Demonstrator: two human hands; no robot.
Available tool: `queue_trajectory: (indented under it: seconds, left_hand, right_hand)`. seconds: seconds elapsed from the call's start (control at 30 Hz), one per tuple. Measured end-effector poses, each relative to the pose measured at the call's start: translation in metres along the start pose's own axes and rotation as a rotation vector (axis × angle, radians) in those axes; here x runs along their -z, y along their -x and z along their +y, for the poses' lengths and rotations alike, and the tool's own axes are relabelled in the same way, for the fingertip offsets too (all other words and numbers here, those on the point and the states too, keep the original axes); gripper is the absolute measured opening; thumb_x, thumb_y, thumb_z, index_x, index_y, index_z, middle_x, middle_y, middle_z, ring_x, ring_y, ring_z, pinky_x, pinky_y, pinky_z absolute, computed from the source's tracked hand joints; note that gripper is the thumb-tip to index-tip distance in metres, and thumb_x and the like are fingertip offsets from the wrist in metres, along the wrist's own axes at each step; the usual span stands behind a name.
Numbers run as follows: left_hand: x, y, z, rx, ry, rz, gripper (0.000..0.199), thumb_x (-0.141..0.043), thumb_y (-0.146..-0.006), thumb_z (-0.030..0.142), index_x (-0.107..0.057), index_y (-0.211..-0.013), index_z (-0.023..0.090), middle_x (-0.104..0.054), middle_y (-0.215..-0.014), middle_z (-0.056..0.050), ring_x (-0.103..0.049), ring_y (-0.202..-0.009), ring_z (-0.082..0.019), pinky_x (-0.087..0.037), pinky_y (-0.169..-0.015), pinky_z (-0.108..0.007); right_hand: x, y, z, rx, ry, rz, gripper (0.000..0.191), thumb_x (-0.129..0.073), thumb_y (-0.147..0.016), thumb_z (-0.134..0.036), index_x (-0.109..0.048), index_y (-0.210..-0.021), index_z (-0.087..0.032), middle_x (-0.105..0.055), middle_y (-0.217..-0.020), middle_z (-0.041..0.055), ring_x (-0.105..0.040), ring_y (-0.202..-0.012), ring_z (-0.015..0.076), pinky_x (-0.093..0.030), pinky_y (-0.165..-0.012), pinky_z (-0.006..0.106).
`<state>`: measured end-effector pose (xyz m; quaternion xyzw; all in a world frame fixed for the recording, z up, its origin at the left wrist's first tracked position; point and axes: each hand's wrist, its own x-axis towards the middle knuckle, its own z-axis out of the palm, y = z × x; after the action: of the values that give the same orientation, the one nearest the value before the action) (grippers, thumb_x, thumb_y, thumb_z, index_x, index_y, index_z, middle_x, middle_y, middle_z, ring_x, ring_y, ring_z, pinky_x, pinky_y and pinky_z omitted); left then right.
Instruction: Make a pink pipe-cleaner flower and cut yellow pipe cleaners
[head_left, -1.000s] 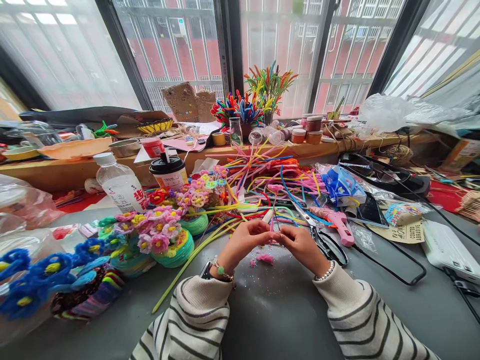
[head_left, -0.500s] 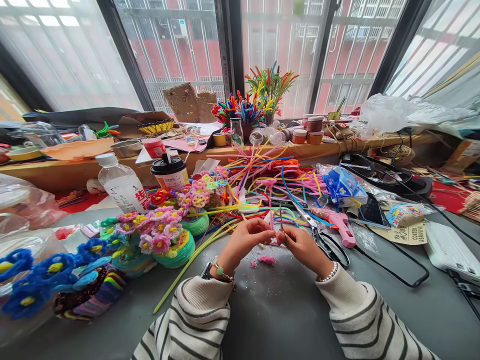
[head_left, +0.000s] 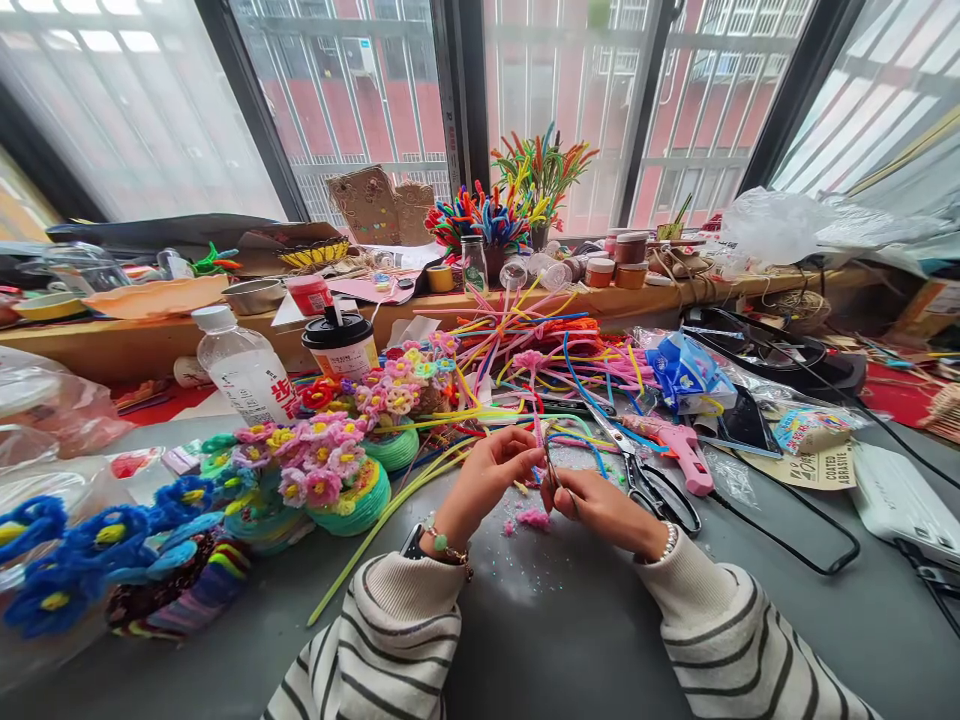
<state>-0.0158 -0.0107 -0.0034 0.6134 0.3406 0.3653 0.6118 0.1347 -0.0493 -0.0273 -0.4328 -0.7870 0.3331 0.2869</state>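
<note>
Near the middle of the grey table, my left hand point(head_left: 491, 480) pinches a thin pink pipe cleaner point(head_left: 537, 425) that stands upright between its fingertips. My right hand point(head_left: 592, 500) is closed around small scissors point(head_left: 551, 468), their tips pointing up beside the pipe cleaner. The two hands almost touch. Below them, pink fluff point(head_left: 533, 518) and tiny glittering bits lie on the table. Behind the hands is a heap of coloured pipe cleaners point(head_left: 517, 345).
Pipe-cleaner flowers point(head_left: 322, 460), a plastic bottle point(head_left: 244, 370) and a lidded cup point(head_left: 340, 347) stand at left. Large black scissors point(head_left: 660, 495), a pink glue gun point(head_left: 679, 450) with its cable and a white power bank point(head_left: 904, 500) lie at right.
The small scissors have tilted and their tips have come over to the pink pipe cleaner. My right hand has moved slightly left and down, and the pipe cleaner now shows more upright.
</note>
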Motion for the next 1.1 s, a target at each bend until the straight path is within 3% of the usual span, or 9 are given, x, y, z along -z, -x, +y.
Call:
queue_trajectory:
  seconds: [0.23,0.5,0.7,0.87,1.1]
  left_hand:
    - [0.0014,-0.0005,-0.0016,-0.004,-0.028,-0.049,0.020,-0.061,-0.061,0.032,-0.055,-0.069,0.014,-0.052,-0.062,0.002,-0.048,-0.057,-0.008,-0.037,-0.051,-0.019]
    - [0.0040,-0.0008,-0.0008,0.011,-0.058,-0.048,0.020,-0.060,-0.063,0.032,-0.053,-0.069,0.014,-0.051,-0.059,0.002,-0.044,-0.054,-0.007,-0.035,-0.051,-0.019]
    - [0.0045,0.0003,0.0001,-0.005,-0.063,0.010,0.020,-0.058,-0.064,0.033,-0.052,-0.070,0.015,-0.054,-0.063,0.001,-0.046,-0.056,-0.008,-0.035,-0.052,-0.019]
    - [0.0039,0.0013,0.0018,-0.013,-0.054,0.025,0.020,-0.058,-0.065,0.032,-0.052,-0.073,0.015,-0.054,-0.066,0.001,-0.047,-0.058,-0.008,-0.036,-0.052,-0.019]
    - [0.0024,0.0020,0.0045,-0.021,-0.036,-0.017,0.018,-0.059,-0.064,0.031,-0.054,-0.071,0.015,-0.053,-0.062,0.002,-0.046,-0.057,-0.008,-0.037,-0.052,-0.019]
  right_hand:
    - [0.0040,0.0015,0.0048,-0.001,0.012,-0.008,0.059,-0.016,-0.071,-0.068,-0.042,-0.058,-0.016,-0.037,-0.056,-0.0026,-0.034,-0.053,0.0100,-0.028,-0.050,0.023]
    - [0.0035,0.0015,0.0069,-0.078,-0.019,0.089,0.048,-0.038,-0.071,-0.059,-0.033,-0.047,-0.017,-0.028,-0.047,-0.0052,-0.026,-0.046,0.0076,-0.019,-0.042,0.022]
    - [0.0024,-0.0008,0.0080,-0.097,-0.046,0.170,0.044,-0.047,-0.071,-0.050,-0.039,-0.044,-0.017,-0.039,-0.044,-0.0041,-0.035,-0.046,0.0081,-0.027,-0.046,0.022]
    - [0.0017,-0.0005,0.0088,-0.099,-0.069,0.177,0.046,-0.044,-0.071,-0.054,-0.039,-0.044,-0.017,-0.041,-0.045,-0.0035,-0.037,-0.046,0.0086,-0.030,-0.048,0.022]
    - [0.0015,0.0006,0.0023,-0.014,-0.025,0.046,0.059,-0.021,-0.066,-0.071,-0.041,-0.054,-0.017,-0.036,-0.053,-0.0030,-0.032,-0.050,0.0095,-0.026,-0.046,0.022]
